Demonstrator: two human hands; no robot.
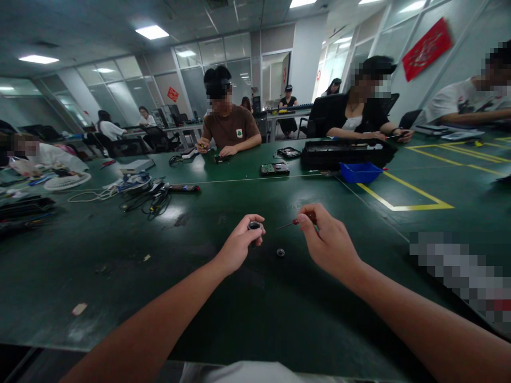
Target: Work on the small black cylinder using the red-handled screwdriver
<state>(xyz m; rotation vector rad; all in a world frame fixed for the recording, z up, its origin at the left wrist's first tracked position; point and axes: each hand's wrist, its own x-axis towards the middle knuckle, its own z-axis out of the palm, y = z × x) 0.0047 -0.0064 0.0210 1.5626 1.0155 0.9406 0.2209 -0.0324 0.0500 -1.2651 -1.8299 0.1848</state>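
- Presently, a small cylindrical part (pixel 254 227) is held in the left hand (pixel 240 243); it is gripped between the curled fingers and the thumb, with its dark hollow mouth turned upward.
- A red-handled screwdriver (pixel 296 222) is held in the right hand (pixel 328 234); the handle is pinched between thumb and fingers, and the thin shaft is pointed leftward, toward the part.
- The shaft tip and the cylindrical part are separated by a gap; no contact is made between them.
- Both hands are positioned over the middle of the green table (pixel 223 330), with the forearms extended from the near edge.
- A round metallic piece (pixel 280 252) is placed on the tabletop between the two hands, nearer to the viewer than the screwdriver; it is touched by neither hand.
- Beyond the hands, a circuit-board unit (pixel 275 169) is laid flat on the table.
- To the right of that unit, a blue tray (pixel 360 173) is set just in front of a long black housing (pixel 347 154).
- A rectangular corner is marked on the right side by yellow tape (pixel 423 206).
- A cable bundle (pixel 154 194) is gathered at the left.
- Across the table, a dark item is handled by a person in a brown shirt (pixel 229 126).
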